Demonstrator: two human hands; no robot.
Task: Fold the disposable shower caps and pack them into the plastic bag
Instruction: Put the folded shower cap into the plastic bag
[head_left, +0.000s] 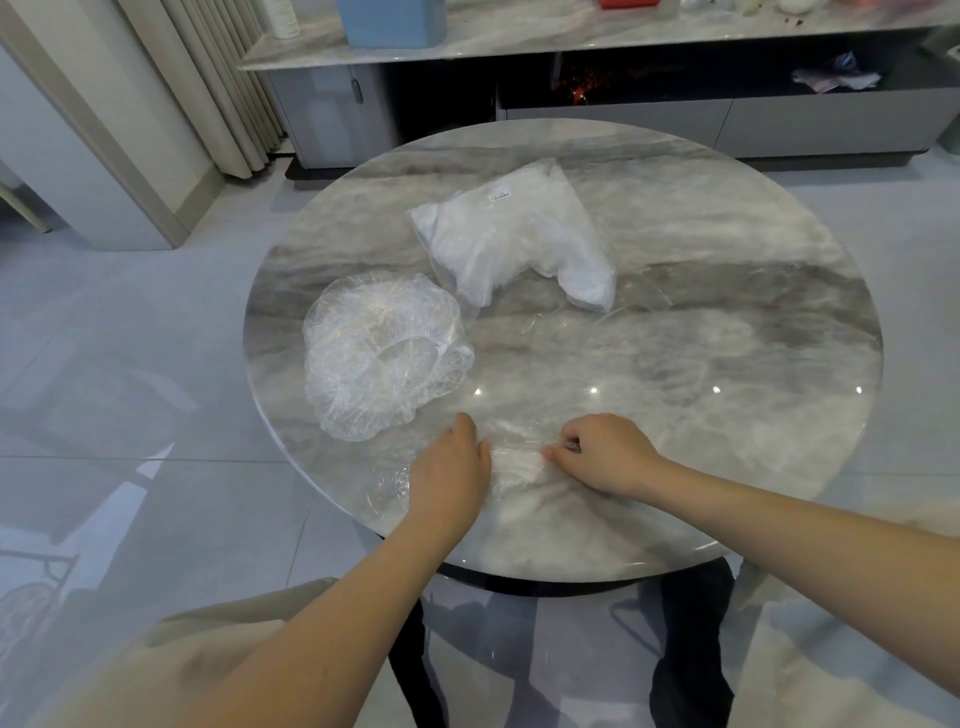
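Film of a clear shower cap (511, 467) lies flattened on the round marble table (727, 322) at its near edge, stretched left to right between the two hands. The left hand (451, 467) presses its left end with fingers flat; the right hand (605, 451) pinches the right end, fingers curled. Both are equally near, so the fold likely runs end to end. The cap's outline is hard to trace against the marble. Farther off sit unfolded shower caps (384, 353) at left and the plastic bag (511, 236) beyond.

Glossy marble table (675, 364), crinkled plastic caps (384, 353)
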